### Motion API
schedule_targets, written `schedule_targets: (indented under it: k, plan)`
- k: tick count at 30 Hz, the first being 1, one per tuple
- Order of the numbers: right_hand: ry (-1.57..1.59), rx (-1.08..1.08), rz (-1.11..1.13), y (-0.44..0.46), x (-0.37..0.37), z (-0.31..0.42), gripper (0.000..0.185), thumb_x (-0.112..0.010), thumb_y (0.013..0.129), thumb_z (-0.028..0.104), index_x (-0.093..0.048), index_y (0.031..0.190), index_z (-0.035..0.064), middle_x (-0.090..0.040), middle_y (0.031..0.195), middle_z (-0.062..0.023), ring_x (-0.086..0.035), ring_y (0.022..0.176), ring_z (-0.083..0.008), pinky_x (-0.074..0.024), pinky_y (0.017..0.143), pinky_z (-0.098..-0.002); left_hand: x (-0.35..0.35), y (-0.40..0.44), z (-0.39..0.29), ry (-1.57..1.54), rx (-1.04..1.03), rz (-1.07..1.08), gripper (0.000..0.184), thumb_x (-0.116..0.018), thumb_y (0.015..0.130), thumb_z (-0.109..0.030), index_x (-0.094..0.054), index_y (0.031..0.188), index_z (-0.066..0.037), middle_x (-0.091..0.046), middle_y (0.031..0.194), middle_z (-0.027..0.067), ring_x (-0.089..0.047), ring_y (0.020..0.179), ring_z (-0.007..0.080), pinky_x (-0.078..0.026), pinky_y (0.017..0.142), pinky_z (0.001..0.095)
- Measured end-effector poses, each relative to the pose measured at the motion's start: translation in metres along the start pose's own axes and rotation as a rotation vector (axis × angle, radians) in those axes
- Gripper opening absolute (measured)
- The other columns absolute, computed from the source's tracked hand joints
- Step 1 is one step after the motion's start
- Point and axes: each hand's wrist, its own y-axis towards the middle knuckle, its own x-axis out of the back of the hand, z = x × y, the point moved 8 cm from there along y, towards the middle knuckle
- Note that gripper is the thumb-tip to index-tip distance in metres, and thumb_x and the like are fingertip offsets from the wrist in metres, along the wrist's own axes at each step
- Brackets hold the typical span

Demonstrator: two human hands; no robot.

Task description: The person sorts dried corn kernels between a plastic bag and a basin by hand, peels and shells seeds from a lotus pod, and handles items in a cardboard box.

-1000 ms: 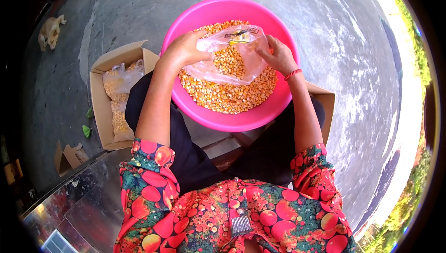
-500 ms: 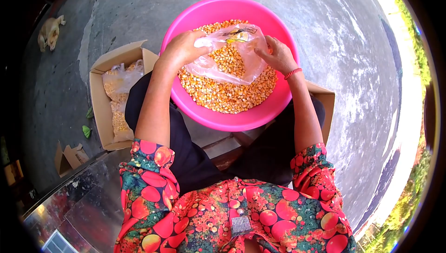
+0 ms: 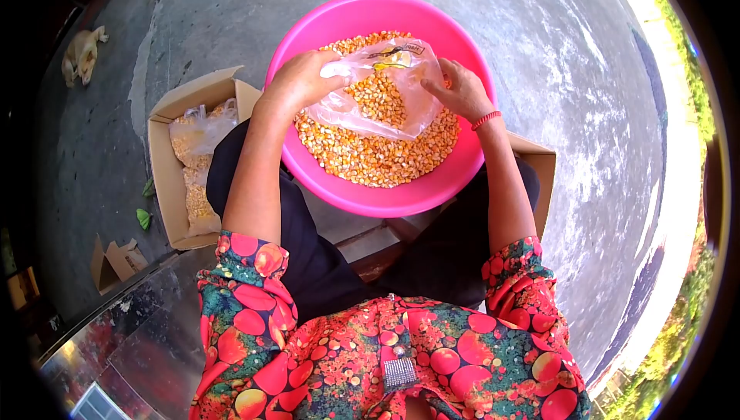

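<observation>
Left hand (image 3: 303, 80), right hand (image 3: 462, 93): fingers seemingly clamped on plastic bag (image 3: 418, 101) over corn (image 3: 370, 164), pink basin (image 3: 378, 205)

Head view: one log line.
clear bag: open, corn kernels inside; left hand: at bag edge; right hand: at bag edge; pink basin: beneath

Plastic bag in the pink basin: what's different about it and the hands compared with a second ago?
The left hand has drawn its thumb in toward its fingers at the left edge of the plastic bag; whether it pinches the film is unclear. The right hand, the bag's place on the corn and the pink basin look much the same.
</observation>
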Motion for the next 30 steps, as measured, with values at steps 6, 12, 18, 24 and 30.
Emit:
schedule_targets:
  k: [6,12,18,24,30]
  plan:
    - [-0.013,-0.003,-0.007,0.0008,-0.0004,-0.0017,0.05,-0.061,0.075,0.037,-0.053,0.112,0.0048,-0.058,0.094,-0.0211,-0.056,0.089,-0.0334,-0.0443,0.078,-0.0403,0.0005,-0.0007,-0.0013,-0.001,0.007,0.014,0.049,-0.067,0.072,-0.026,-0.056,0.111,0.0,-0.058,0.107,0.0198,-0.056,0.1,0.0284,-0.042,0.086,0.0347]
    - [-0.022,-0.011,0.014,0.0007,0.0,0.0004,0.052,-0.06,0.075,0.037,-0.052,0.114,0.0043,-0.058,0.097,-0.0217,-0.056,0.092,-0.0335,-0.0441,0.08,-0.0403,0.0016,-0.0009,-0.001,0.006,-0.003,-0.002,0.049,-0.068,0.071,-0.026,-0.056,0.111,0.0,-0.058,0.106,0.0197,-0.056,0.099,0.0286,-0.043,0.086,0.0349]
    - [-0.023,-0.02,0.022,0.0001,0.0018,0.0047,0.052,-0.06,0.075,0.036,-0.052,0.114,0.0037,-0.059,0.097,-0.0208,-0.057,0.091,-0.0328,-0.0444,0.08,-0.04,0.0009,-0.0001,0.0006,0.004,-0.011,0.007,0.05,-0.069,0.071,-0.026,-0.056,0.111,0.001,-0.058,0.107,0.0198,-0.056,0.099,0.0286,-0.043,0.086,0.0352]
    - [-0.003,-0.042,0.029,-0.0003,0.0013,0.0047,0.051,-0.06,0.074,0.036,-0.052,0.113,0.0031,-0.06,0.094,-0.0204,-0.058,0.088,-0.033,-0.0453,0.077,-0.0394,0.0014,-0.0008,-0.0007,0.011,-0.011,0.002,0.05,-0.069,0.07,-0.026,-0.056,0.111,0.0,-0.058,0.107,0.0194,-0.057,0.098,0.0285,-0.043,0.085,0.0352]
    - [-0.014,-0.068,0.054,0.0008,-0.0003,0.0036,0.051,-0.06,0.075,0.037,-0.053,0.111,0.0024,-0.061,0.09,-0.0202,-0.059,0.086,-0.0335,-0.0456,0.075,-0.0399,0.0001,0.001,0.0043,0.006,-0.025,0.014,0.055,-0.072,0.066,-0.025,-0.055,0.112,0.0,-0.059,0.106,0.0195,-0.057,0.098,0.0281,-0.043,0.086,0.0349]
